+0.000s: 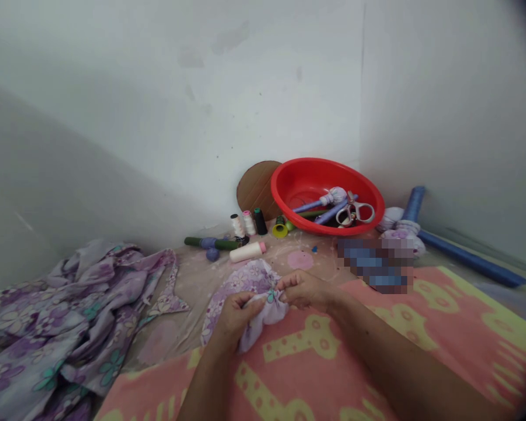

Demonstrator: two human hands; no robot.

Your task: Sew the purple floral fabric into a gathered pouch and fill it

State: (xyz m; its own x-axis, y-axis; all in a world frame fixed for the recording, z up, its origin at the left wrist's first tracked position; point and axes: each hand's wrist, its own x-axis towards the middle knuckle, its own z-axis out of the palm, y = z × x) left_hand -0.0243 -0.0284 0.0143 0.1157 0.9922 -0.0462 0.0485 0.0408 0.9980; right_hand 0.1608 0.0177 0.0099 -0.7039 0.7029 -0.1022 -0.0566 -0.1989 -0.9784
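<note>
Between my two hands is a piece of lilac floral cloth [254, 278], bunched up where the fingers meet. My left hand [240, 313] is closed on its left side, with the thumb lying over the gathered part. My right hand [304, 289] pinches the gather at its right edge, thumb and index finger together. Whether a needle or thread is between those fingertips is too small to make out. The cloth's lower part hangs over a pink and yellow patterned blanket [298, 374].
A heap of floral cloth [83, 321] lies on the left. Several thread spools, a white cone [248, 252] and a green-and-purple wrapped stick [214, 242] lie beyond my hands. A red basin [328, 169] holds scissors [355, 211] and wrapped sticks. Blue rods [473, 260] lie right.
</note>
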